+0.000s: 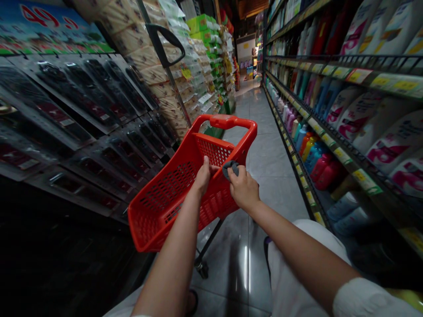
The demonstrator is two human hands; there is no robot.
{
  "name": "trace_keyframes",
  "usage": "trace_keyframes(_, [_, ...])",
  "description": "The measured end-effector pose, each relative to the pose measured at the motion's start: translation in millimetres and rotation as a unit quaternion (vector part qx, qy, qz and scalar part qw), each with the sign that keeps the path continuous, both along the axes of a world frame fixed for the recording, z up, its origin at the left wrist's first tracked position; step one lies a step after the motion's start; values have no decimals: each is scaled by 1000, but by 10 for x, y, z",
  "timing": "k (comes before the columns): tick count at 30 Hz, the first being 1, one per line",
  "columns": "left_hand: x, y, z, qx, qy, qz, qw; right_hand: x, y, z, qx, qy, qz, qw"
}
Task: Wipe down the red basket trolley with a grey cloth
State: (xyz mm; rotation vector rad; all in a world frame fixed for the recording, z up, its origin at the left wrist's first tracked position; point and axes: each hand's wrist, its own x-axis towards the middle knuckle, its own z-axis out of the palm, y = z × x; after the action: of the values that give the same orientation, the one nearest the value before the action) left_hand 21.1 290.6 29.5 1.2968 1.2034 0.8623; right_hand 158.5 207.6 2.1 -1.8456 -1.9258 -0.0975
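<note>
A red plastic shopping cart (211,200) stands in the aisle, tilted in my view, its basket holding nothing that I can see. My right hand (246,187) pinches a bunched dark grey cloth (230,169) against the near rim, close to the handle end. Just left of it, my left hand (205,174) reaches over that rim. Its thumb sticks up apart from the fingers, which point right toward the rim and are partly hidden. Nothing shows in the left hand.
Shelves of bottles (350,110) line the right side. Packaged items on hooks (115,101) hang at left, with stacked wrapped packs (198,61) beyond. A dark handle on a metal pole (165,46) rises behind the cart. Grey tiled floor (264,154) runs ahead.
</note>
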Motion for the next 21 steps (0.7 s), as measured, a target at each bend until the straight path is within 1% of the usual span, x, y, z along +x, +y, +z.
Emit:
trace_keyframes(3, [8,16,-15,32,9,12,999,-132,-66,-41,-10,-8,36,999])
trace_keyframes(6, [17,19,-17,43,21,22,999,-245,-141,-79,-24,-24,94,995])
trace_keyframes(8, [21,7,-9,45,19,17,999,-257,-164,-87,-26,-35,130,991])
trace_keyframes(10, [26,-15,7,60,18,7,998,-196,-151,-76,-22,-40,148,988])
trace_keyframes(11, [28,-28,18,68,19,1,997,-138,-131,-66,-18,-38,143,989])
trace_keyframes(13, [35,-56,42,74,22,-15,997,23,-69,-49,-5,-18,105,994])
trace_keyframes(16, [48,-94,82,65,24,-32,997,321,73,-54,42,70,8,997])
trace_keyframes(17, [53,-104,94,64,22,-32,997,418,132,-65,65,114,-25,991])
trace_keyframes(19, [61,-119,109,66,18,-29,997,582,268,-93,119,203,-80,969])
trace_keyframes(21, [69,-123,110,66,10,-36,997,673,409,-124,169,267,-95,944])
